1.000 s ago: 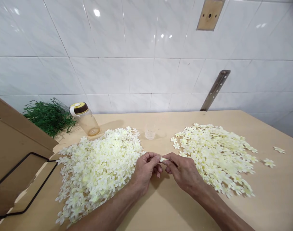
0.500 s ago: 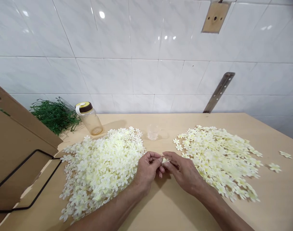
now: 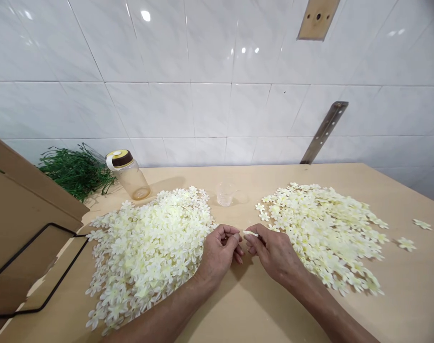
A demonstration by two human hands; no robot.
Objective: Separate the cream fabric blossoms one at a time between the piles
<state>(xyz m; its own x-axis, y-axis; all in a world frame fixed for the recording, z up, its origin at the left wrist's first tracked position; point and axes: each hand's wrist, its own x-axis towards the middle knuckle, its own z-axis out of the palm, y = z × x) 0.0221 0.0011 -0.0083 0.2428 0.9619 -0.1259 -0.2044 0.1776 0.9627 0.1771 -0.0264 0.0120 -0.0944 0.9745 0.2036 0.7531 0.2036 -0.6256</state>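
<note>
Wall: white tiles (image 3: pixel 167 52), running behind the far edge of the tabletop (image 3: pixel 413 290), which has a pale wood finish. Cardboard (image 3: pixel 31 209) occupies the left side, with a bent black wire frame (image 3: pixel 62 276) against it.

Left heap of pale yellow-white flowers (image 3: pixel 152 243): thick, overlapping, spread from the left part of the tabletop toward its middle. Right heap of like flowers (image 3: pixel 324 233): flatter, lying right of the middle, apart from the first.

Left hand (image 3: pixel 220 247): between the heaps, thumb drawn in against the curled forefinger; whether anything is pinched there cannot be told. Right hand (image 3: pixel 274 250): facing it, a narrow pinch of thumb and forefinger on one pale flower (image 3: pixel 250 233), seen edge-on above the tabletop between the two heaps.

Green stems (image 3: pixel 77 171): bundled at the far left corner. Bottle (image 3: pixel 131 181): clear, brown and yellow lid, standing just beside the stems. Metal bracket (image 3: pixel 324 133): on the wall at the far edge, right of middle. Cup (image 3: pixel 224 195): clear, near the middle of the far edge. Two loose flowers (image 3: pixel 406 244): toward the right edge, apart from the heap.
</note>
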